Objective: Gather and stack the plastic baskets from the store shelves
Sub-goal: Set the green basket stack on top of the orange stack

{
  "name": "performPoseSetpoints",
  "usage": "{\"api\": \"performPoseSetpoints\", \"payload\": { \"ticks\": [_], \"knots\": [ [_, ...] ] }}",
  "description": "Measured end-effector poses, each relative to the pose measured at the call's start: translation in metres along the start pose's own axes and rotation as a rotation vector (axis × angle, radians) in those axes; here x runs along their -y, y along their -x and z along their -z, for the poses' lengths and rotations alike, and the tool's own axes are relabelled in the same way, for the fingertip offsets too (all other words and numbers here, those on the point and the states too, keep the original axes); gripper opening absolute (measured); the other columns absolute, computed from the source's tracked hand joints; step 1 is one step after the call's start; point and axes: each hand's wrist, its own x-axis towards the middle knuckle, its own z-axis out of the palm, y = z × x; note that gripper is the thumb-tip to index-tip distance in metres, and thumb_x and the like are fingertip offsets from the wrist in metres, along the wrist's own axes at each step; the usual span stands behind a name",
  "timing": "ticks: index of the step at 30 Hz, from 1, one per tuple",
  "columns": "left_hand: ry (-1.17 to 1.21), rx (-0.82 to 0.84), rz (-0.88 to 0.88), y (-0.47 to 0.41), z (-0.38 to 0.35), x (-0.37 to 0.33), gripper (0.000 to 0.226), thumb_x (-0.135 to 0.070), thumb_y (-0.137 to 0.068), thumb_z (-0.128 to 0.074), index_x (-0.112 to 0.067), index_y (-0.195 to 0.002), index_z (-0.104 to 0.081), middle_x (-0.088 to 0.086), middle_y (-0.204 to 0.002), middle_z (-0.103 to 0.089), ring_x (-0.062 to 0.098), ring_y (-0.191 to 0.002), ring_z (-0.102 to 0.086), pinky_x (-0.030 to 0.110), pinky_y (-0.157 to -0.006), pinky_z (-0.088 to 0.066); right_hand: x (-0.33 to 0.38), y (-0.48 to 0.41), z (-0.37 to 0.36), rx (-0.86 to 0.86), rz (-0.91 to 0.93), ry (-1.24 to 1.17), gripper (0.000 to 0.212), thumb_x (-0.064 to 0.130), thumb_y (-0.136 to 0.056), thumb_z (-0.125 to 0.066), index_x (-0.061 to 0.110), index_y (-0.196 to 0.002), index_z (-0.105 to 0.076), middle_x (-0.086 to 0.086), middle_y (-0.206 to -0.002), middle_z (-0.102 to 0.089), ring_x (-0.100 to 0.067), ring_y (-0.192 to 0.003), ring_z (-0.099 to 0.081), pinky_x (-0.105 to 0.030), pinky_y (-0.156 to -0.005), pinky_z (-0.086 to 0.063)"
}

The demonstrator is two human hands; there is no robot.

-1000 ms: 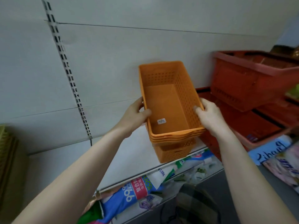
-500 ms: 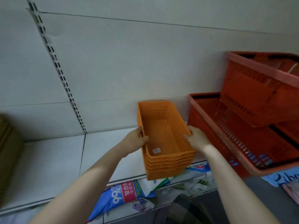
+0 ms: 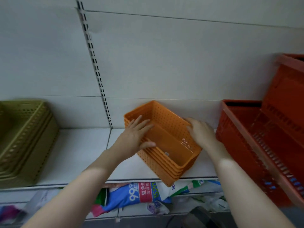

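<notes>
"99.9" and "520" legible on blue-red bag (image 3: pixel 139 194) below. Nested orange perforated baskets (image 3: pixel 166 145) skewed on white shelf (image 3: pixel 79 155); left hand (image 3: pixel 136 137) clamped on rim, right hand (image 3: pixel 201 133) gripping opposite rim.

Between the two hands, an orange stack of baskets (image 3: pixel 162 142) perforated with small holes is seen. Left of the left hand (image 3: pixel 136 137), olive-green slotted baskets (image 3: pixel 24 139) are shown; right of the right hand (image 3: pixel 201 134), red-orange slotted baskets (image 3: pixel 256 139). Below, a blue, red and white packet (image 3: pixel 141 193) is visible.
</notes>
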Motion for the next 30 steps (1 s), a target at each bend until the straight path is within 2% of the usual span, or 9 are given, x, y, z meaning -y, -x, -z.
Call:
{"api": "performPoseSetpoints", "payload": {
  "ticks": [2,5,7,9,13,16,19,26,30],
  "knots": [
    [-0.076,0.099,-0.052,-0.011,0.008,0.013,0.096,-0.085,-0.074,-0.023,-0.020,-0.140,-0.049,0.006,-0.144,-0.052,0.029,-0.143,-0.032,0.048,-0.119,-0.018,0.031,0.019,0.005,-0.113,0.092,-0.040,0.045,0.030,-0.097,-0.054,0.025,-0.142,-0.050,-0.004,-0.131,-0.065,-0.030,-0.119,-0.059,-0.042,-0.096,-0.048],
    [-0.130,0.049,-0.125,-0.014,0.014,0.035,0.085,-0.084,-0.077,-0.026,-0.020,-0.114,-0.068,0.002,-0.105,-0.072,0.024,-0.105,-0.064,0.040,-0.104,-0.041,0.074,0.060,0.007,0.206,0.124,-0.170,0.058,0.055,-0.096,-0.047,0.033,-0.149,-0.037,0.003,-0.149,-0.047,-0.025,-0.139,-0.040,-0.045,-0.112,-0.035],
    [-0.167,-0.015,-0.167,-0.009,0.015,0.042,0.073,-0.079,-0.083,-0.028,-0.020,-0.091,-0.070,-0.002,-0.082,-0.068,0.020,-0.081,-0.064,0.036,-0.087,-0.049,0.082,0.076,-0.005,0.289,0.195,-0.040,0.063,0.060,-0.091,-0.051,0.034,-0.148,-0.038,0.005,-0.150,-0.046,-0.022,-0.139,-0.039,-0.045,-0.114,-0.032],
    [-0.229,-0.070,-0.156,-0.001,0.012,0.040,0.061,-0.072,-0.087,-0.033,-0.021,-0.082,-0.066,-0.006,-0.075,-0.064,0.018,-0.073,-0.060,0.032,-0.079,-0.047,0.076,0.079,-0.012,0.213,0.205,0.005,0.058,0.055,-0.091,-0.055,0.031,-0.143,-0.046,0.004,-0.141,-0.056,-0.022,-0.132,-0.047,-0.044,-0.111,-0.035],
    [-0.282,-0.218,-0.054,0.024,0.003,0.030,0.039,-0.052,-0.093,-0.038,-0.024,-0.087,-0.063,-0.008,-0.076,-0.064,0.019,-0.072,-0.061,0.035,-0.074,-0.046,0.054,0.069,-0.022,0.000,0.247,0.083,0.031,0.047,-0.090,-0.061,0.023,-0.109,-0.069,-0.001,-0.107,-0.073,-0.026,-0.103,-0.062,-0.037,-0.088,-0.042],
    [-0.324,-0.287,0.036,0.040,0.000,0.025,0.026,-0.037,-0.096,-0.043,-0.023,-0.100,-0.065,-0.004,-0.083,-0.067,0.022,-0.076,-0.063,0.037,-0.073,-0.046,0.036,0.053,-0.039,-0.143,0.287,0.151,0.025,0.039,-0.086,-0.068,0.014,-0.090,-0.069,-0.006,-0.084,-0.071,-0.031,-0.084,-0.063,-0.038,-0.077,-0.046],
    [-0.334,-0.266,0.114,0.046,0.000,0.024,0.019,-0.022,-0.095,-0.055,-0.022,-0.112,-0.063,-0.001,-0.091,-0.068,0.025,-0.083,-0.063,0.039,-0.077,-0.046,0.032,0.039,-0.052,-0.193,0.315,0.137,0.034,0.042,-0.090,-0.057,0.011,-0.100,-0.067,-0.007,-0.090,-0.068,-0.031,-0.088,-0.061,-0.040,-0.076,-0.049],
    [-0.308,-0.209,0.117,0.056,0.006,0.024,0.056,-0.005,-0.080,-0.065,-0.021,-0.132,-0.054,0.003,-0.113,-0.065,0.026,-0.103,-0.060,0.040,-0.093,-0.045,0.029,0.031,-0.063,-0.247,0.344,0.100,0.040,0.045,-0.092,-0.045,0.009,-0.097,-0.063,-0.011,-0.089,-0.062,-0.033,-0.087,-0.058,-0.042,-0.074,-0.049],
    [-0.269,-0.371,0.132,0.097,0.021,0.039,0.056,-0.008,-0.084,-0.066,-0.018,-0.137,-0.051,0.009,-0.129,-0.057,0.028,-0.120,-0.052,0.046,-0.104,-0.040,0.037,0.031,-0.058,-0.194,0.308,0.127,0.049,0.054,-0.095,-0.039,0.014,-0.107,-0.065,-0.010,-0.103,-0.068,-0.033,-0.101,-0.059,-0.050,-0.095,-0.041]
  ]
}}
